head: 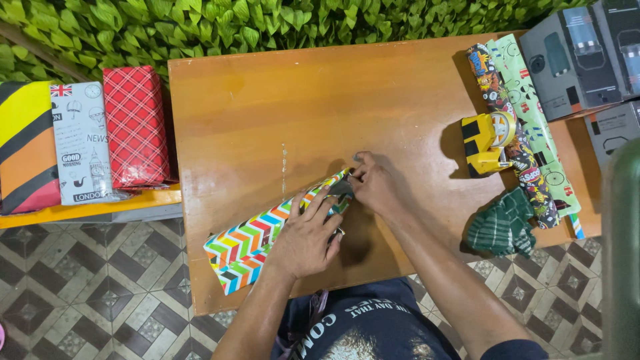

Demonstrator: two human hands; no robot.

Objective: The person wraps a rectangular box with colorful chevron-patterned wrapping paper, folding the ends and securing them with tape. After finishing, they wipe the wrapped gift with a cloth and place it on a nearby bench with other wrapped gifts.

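A long box wrapped in bright zigzag-striped paper (pixel 248 241) lies slantwise on the wooden table (pixel 267 113), near its front edge. My left hand (pixel 308 237) lies flat on top of the box, close to its upper end. My right hand (pixel 373 185) pinches the paper flap at that same end, fingers closed on the fold. The end of the box itself is hidden under both hands.
A yellow tape dispenser (pixel 487 141), two rolls of patterned wrapping paper (pixel 527 127) and a green striped bundle (pixel 501 230) lie at the right. Grey boxes (pixel 577 57) stand at far right. Three wrapped parcels (pixel 83 140) sit on a yellow shelf at left.
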